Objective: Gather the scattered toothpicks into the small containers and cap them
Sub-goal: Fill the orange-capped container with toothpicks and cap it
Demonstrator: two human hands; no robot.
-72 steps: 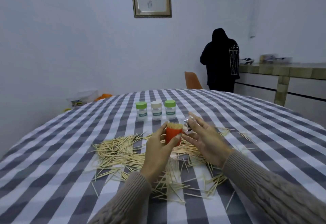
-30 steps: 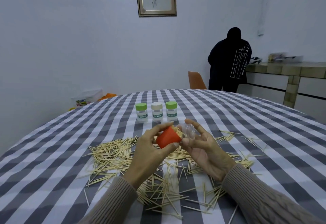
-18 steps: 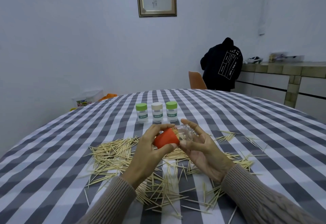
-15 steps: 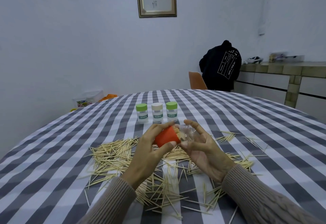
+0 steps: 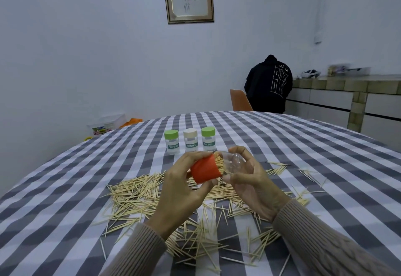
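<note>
Three capped jars (image 5: 190, 140) stand beyond the fingers. Left hand (image 5: 180, 191) grips an orange cup (image 5: 205, 171) of toothpicks; right hand (image 5: 252, 183) grips a clear container (image 5: 233, 162).

The light was flat, cool and rather dim, with a bluish cast over the wall (image 5: 86, 47) and no hard shadows anywhere. Soft shade sat under the hands on the tablecloth (image 5: 303, 145). No glare showed. The wide lens bowed the table's far edge. Items on the far right counter (image 5: 347, 78) were smeared with blur; the near toothpicks (image 5: 134, 191) stayed crisp.
</note>
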